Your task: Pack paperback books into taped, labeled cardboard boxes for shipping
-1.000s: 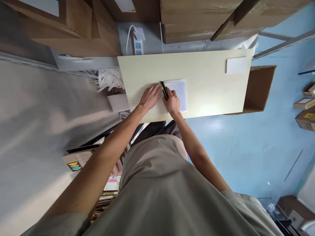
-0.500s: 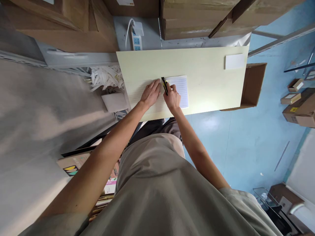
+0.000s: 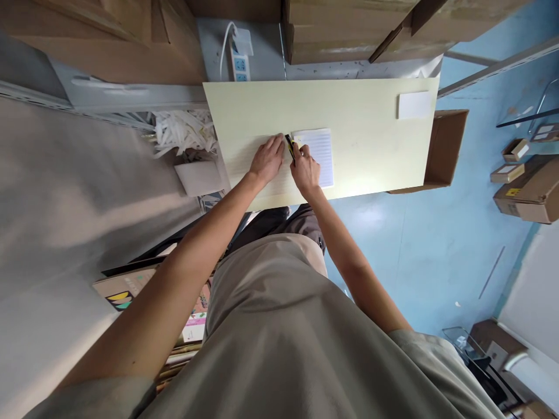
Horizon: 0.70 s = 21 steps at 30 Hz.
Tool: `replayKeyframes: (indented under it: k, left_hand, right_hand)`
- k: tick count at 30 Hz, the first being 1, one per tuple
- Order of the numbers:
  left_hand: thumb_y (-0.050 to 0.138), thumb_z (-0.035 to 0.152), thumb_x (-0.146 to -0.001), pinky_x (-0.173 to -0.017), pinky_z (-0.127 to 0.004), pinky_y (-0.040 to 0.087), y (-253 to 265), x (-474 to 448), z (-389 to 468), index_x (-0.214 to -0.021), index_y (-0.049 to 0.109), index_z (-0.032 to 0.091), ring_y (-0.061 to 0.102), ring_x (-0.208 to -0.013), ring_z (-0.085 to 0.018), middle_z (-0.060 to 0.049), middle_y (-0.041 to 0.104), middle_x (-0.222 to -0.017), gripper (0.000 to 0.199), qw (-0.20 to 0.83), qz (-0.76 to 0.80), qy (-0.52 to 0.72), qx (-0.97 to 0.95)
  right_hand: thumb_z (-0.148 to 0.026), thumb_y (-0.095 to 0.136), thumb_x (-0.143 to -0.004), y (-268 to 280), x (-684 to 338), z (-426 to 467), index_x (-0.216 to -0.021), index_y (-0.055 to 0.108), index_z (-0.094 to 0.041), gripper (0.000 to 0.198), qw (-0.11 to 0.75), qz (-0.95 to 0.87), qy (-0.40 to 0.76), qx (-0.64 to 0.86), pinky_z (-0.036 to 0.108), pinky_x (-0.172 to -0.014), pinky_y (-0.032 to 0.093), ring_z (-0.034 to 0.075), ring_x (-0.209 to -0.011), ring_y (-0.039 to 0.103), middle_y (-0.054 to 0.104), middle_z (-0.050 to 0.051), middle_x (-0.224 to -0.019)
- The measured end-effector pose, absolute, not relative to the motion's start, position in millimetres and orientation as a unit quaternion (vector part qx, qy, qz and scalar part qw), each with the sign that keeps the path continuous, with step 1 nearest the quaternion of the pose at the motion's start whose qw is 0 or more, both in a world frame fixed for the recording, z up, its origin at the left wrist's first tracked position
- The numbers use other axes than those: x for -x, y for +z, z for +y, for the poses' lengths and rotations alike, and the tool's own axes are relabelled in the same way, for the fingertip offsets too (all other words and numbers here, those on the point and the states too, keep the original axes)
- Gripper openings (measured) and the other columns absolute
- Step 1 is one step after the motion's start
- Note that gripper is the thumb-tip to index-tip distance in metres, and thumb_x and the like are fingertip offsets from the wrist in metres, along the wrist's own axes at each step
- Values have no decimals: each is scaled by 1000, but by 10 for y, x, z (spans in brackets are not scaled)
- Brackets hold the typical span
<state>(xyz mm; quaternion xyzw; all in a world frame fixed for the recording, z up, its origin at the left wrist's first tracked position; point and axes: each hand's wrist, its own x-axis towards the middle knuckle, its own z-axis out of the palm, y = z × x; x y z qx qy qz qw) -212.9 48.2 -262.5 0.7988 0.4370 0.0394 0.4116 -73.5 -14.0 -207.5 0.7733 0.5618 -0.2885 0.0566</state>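
My left hand [image 3: 268,159] lies flat on a pale yellow board [image 3: 367,134], fingers stretched out close to the knife's tip. Faint lines show on the surface under and around that hand, perhaps another sheet. My right hand [image 3: 305,171] is closed round a black and yellow utility knife [image 3: 289,145], which slants up and to the left from the fingers. The blade itself is too small to make out. A lined white paper pad [image 3: 322,156] sits partly under my right hand, its left edge alongside the knife.
A small white stack of cards [image 3: 414,105] lies at the board's far right. Cardboard boxes [image 3: 345,29] and a power strip [image 3: 240,65] stand behind the board. White paper strips [image 3: 186,131] fill a spot at left. An open carton [image 3: 449,148] sits below the right edge.
The camera view has shifted slightly. Both hands and the knife stay in nearly the same place on the board.
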Motion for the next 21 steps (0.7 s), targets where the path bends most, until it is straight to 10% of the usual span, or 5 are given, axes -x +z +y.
replayKeyframes:
  k: [21]
  left_hand:
    - [54,39,-107,-146,-62,32,-2748,2105,513,-166,63,21,41,-176,-37,-17,50,-184,62,439,452,67,-774]
  right_hand:
    - [-10,36,-113,-1937,807,-646,-180,45,-18,68,96,564,-302,-763,45,-101,64,34,-124,76,62,27,-161]
